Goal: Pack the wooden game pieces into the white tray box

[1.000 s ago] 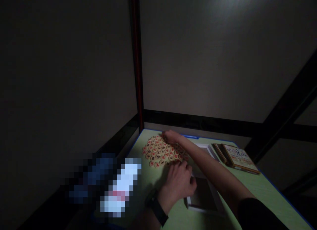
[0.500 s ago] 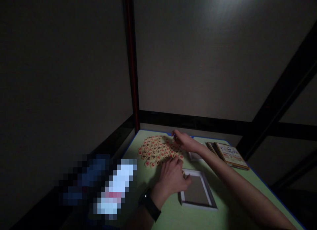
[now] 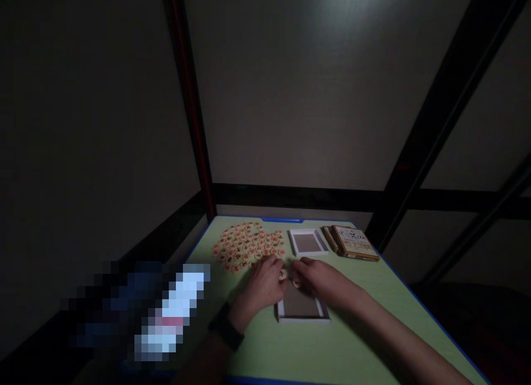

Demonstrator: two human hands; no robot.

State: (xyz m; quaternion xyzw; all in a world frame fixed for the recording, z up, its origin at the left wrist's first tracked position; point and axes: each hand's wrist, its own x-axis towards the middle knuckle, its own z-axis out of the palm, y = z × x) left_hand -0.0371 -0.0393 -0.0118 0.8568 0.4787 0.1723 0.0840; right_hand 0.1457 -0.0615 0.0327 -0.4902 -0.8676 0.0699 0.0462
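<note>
My left hand (image 3: 262, 285), with a dark watch on its wrist, is closed at the upper left corner of the near shallow box (image 3: 305, 320). A round xiangqi piece (image 3: 282, 274) with a dark character shows at its fingertips. Opposite it, my right hand (image 3: 321, 281) curls over the same box. Another pale xiangqi piece (image 3: 296, 283) sits under its fingers, partly hidden. Beyond the left hand, many round xiangqi pieces (image 3: 244, 244) with red and black characters lie flat in a spread cluster.
A second shallow white-rimmed box (image 3: 326, 251) stands behind my right hand. Printed box lids (image 3: 355, 243) lie stacked at the back right of the green table (image 3: 365, 341). A blurred-out bright patch (image 3: 174, 307) is at the left. Walls rise behind the table.
My right hand has come back from the far side of the cluster to the near box. Pieces are gone from the cluster's far right part. The view has shifted to the right.
</note>
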